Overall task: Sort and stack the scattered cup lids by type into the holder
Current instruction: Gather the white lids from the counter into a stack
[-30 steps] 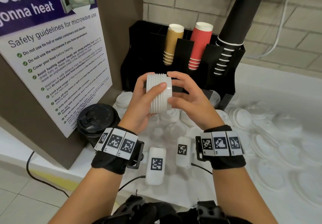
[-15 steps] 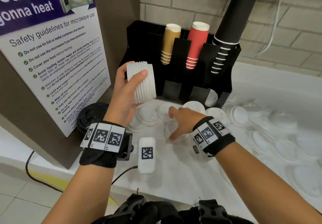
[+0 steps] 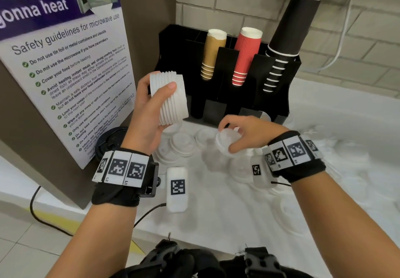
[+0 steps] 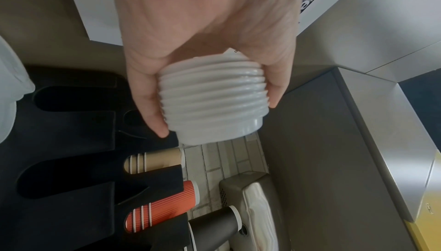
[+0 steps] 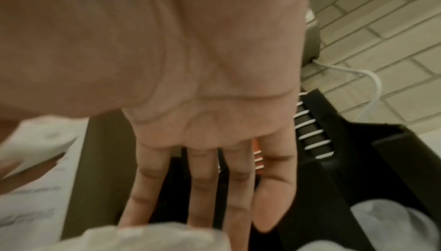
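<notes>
My left hand [image 3: 161, 96] grips a stack of several nested white lids [image 3: 171, 98], held on its side in front of the left end of the black holder [image 3: 279, 104]. In the left wrist view the thumb and fingers wrap the same lid stack [image 4: 212, 102]. My right hand [image 3: 229, 136] pinches a single white lid [image 3: 226, 142] between thumb and fingers, just above the counter and below the holder's front. More white lids [image 3: 184, 143] lie scattered beneath both hands. In the right wrist view the picture is blurred, with a lid edge [image 5: 152, 236] at the fingertips.
The holder carries a tan cup stack [image 3: 211, 55], a red cup stack [image 3: 245, 55] and a tall black cup stack [image 3: 287, 33]. A black lid [image 3: 112, 139] sits by the poster board [image 3: 65, 72]. Many white lids [image 3: 324, 148] cover the counter to the right.
Both hands were on the stack one second ago. The right hand let go, dropped to the counter and has lifted one lid; the left hand has carried the stack leftward.
</notes>
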